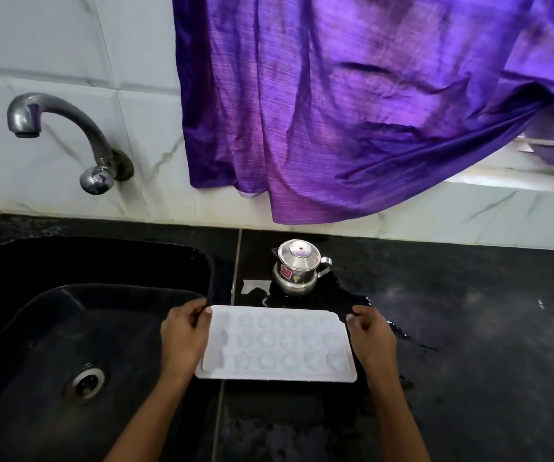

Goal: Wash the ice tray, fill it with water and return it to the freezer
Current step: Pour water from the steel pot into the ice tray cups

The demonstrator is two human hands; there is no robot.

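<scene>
A white ice tray [275, 343] with star-shaped and round moulds lies level over the black counter, just right of the sink [36, 328]. My left hand [182, 338] holds its left end, fingers curled at the edge and thumb at the far left corner. At the tray's right end, my right hand [372, 338] has its fingers curled round the edge. Whether the moulds hold water I cannot tell. The grey tap [55, 115] juts from the tiled wall above the sink and no water runs from it.
A small lidded steel pot [297, 266] stands on the counter right behind the tray. Water patches shine on the black counter [469, 328] around it. A purple cloth [335, 111] hangs down the wall. The sink drain [85, 383] lies at the left.
</scene>
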